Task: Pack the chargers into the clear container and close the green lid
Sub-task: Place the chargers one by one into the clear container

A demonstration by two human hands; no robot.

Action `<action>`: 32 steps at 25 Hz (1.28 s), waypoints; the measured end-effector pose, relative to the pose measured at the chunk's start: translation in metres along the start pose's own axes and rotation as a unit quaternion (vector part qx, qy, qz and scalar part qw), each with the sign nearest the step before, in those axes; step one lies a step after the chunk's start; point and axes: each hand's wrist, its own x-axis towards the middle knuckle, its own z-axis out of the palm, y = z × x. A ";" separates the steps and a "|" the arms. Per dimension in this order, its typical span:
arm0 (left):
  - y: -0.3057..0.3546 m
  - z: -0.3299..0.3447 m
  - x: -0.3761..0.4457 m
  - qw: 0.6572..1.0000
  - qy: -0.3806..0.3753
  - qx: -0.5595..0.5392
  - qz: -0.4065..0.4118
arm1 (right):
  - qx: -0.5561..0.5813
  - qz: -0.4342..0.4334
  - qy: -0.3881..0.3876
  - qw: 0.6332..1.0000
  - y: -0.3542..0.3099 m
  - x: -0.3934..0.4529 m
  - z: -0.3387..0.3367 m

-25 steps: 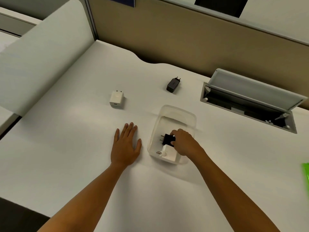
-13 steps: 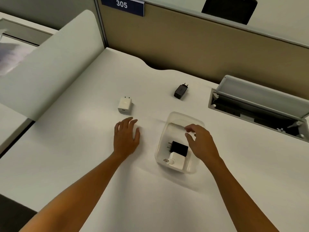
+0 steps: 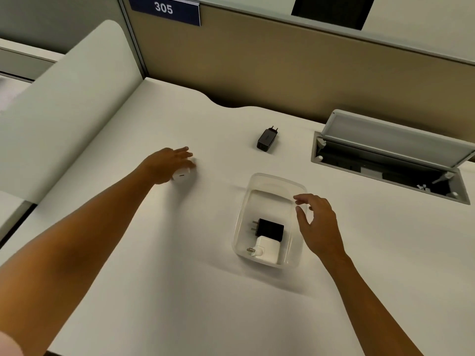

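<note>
Clear container (image 3: 299, 187) already holds a white charger (image 3: 267, 250) and a black one (image 3: 271, 228), packed at the near end so the far end is free. Right hand (image 3: 317, 224) hovers open at its rim, holding nothing. Left hand (image 3: 167, 164) covers the small white charger (image 3: 182, 174); can't tell if it's gripped. Black charger (image 3: 267, 139) lies farther back on the desk (image 3: 180, 291). Green lid not in view.

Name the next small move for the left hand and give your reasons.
Probably close the left hand on the small white charger and carry it to the clear container. The fingers already drape over that charger, which lies on the desk, and the far half of the container is empty. Two chargers lie inside; the black charger remains out on the desk too.
</note>
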 end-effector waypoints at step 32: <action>0.251 -0.079 0.024 0.943 0.003 -0.328 0.060 | 0.186 0.163 0.082 0.965 0.016 -0.021 0.011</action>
